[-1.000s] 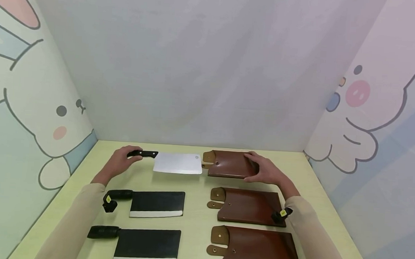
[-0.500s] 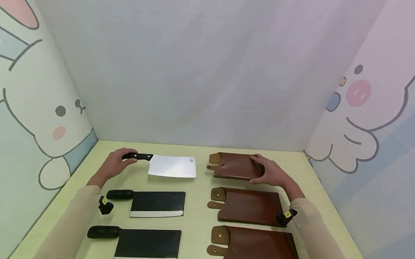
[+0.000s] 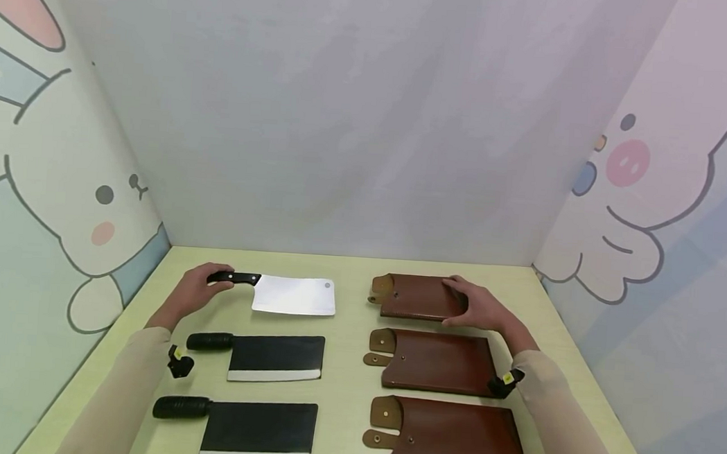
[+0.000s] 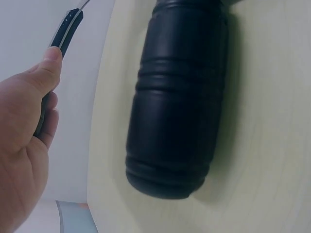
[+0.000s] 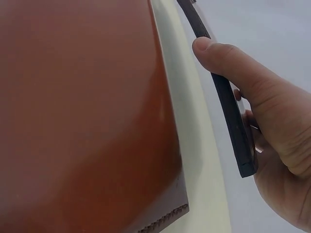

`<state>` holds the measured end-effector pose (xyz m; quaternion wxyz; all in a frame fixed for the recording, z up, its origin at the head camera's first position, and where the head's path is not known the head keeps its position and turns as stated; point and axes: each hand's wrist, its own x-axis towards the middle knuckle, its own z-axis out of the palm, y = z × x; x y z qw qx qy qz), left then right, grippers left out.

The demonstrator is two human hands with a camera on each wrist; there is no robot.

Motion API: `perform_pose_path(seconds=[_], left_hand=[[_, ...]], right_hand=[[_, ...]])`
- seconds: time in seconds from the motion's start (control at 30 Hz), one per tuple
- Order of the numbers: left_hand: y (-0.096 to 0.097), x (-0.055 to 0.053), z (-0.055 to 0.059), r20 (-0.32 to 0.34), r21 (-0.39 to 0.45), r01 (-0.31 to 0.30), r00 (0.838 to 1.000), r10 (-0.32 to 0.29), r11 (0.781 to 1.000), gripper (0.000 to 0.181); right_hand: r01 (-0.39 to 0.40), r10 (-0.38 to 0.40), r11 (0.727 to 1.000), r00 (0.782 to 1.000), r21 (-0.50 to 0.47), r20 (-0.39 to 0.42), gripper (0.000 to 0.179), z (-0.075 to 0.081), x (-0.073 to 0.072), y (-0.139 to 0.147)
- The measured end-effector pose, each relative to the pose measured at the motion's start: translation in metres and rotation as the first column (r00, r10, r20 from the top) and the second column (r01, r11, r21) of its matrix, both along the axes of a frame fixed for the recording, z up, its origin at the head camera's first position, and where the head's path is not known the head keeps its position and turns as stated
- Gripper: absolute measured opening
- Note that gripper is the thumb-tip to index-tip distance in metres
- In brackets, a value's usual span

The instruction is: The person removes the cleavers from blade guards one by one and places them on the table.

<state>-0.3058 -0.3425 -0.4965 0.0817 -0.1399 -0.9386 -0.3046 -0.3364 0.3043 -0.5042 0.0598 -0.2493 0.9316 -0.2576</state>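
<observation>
In the head view my left hand (image 3: 196, 290) grips the black riveted handle of a cleaver (image 3: 294, 296) with a bare silver blade. Its blade points right, held above the table at the back. Across from it, my right hand (image 3: 479, 307) holds a brown leather knife sheath (image 3: 418, 297) by its right end, thumb along the near edge. The sheath's tan flap and strap face the cleaver, with a gap between the two. In the left wrist view the fingers wrap the cleaver handle (image 4: 68, 29). In the right wrist view the thumb presses the dark edge of the sheath (image 5: 233, 121).
Two black cleavers (image 3: 276, 357) (image 3: 257, 432) with pale edges lie in front on the left of the table (image 3: 345, 372). Two larger brown sheaths (image 3: 443, 362) (image 3: 459, 441) lie in front on the right. Walls with cartoon animals stand at both sides, a plain wall (image 3: 358, 115) behind.
The cleaver has moved left and slightly nearer with my left hand. The sheath has shifted right and slightly nearer with my right hand, so the gap between them has widened.
</observation>
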Motion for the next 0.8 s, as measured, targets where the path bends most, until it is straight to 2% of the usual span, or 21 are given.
perform_pose_path(seconds=[0.6,0.8], left_hand=[[-0.006,-0.001,-0.007,0.037,-0.024,0.000,0.999,0.001,1.000,0.038],[-0.006,-0.003,-0.010,0.072,-0.038,0.008,0.997,-0.005,0.999,0.037]], right_hand=[[0.001,-0.002,1.000,0.999,0.018,0.039,0.106,-0.012,-0.002,0.006],[-0.003,0.001,0.999,0.999,0.033,0.054,0.106,-0.013,-0.001,0.006]])
